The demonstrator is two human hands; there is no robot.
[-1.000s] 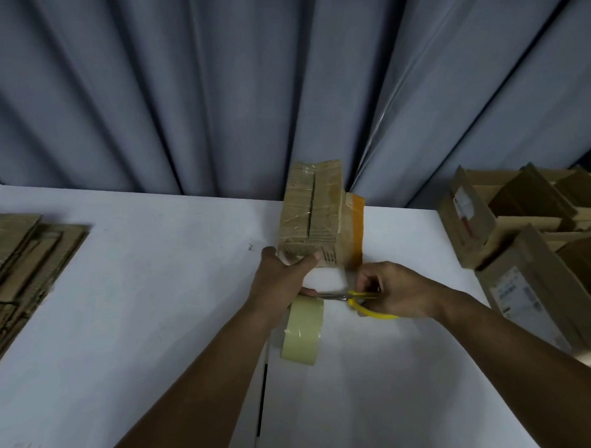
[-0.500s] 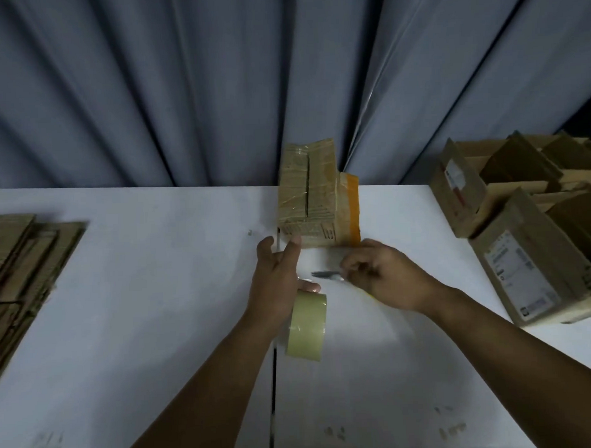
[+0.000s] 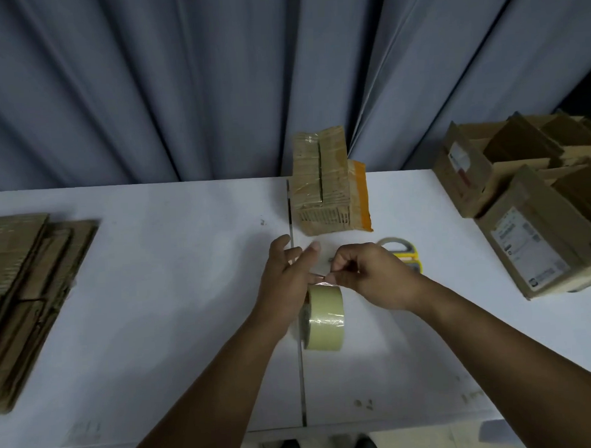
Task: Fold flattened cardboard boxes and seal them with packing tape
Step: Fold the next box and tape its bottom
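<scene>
White labels [image 3: 532, 247] on right boxes [image 3: 523, 198]: print blurred, unreadable.

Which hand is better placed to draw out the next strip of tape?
Right. The right hand pinches the loose end atop the pale yellow roll of packing tape, which the left hand holds.

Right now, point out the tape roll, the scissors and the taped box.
tape roll [image 3: 326, 315]: head view, outer band of tape.
scissors [image 3: 406, 255]: head view, yellow handle.
taped box [image 3: 321, 185]: head view, top face.
</scene>
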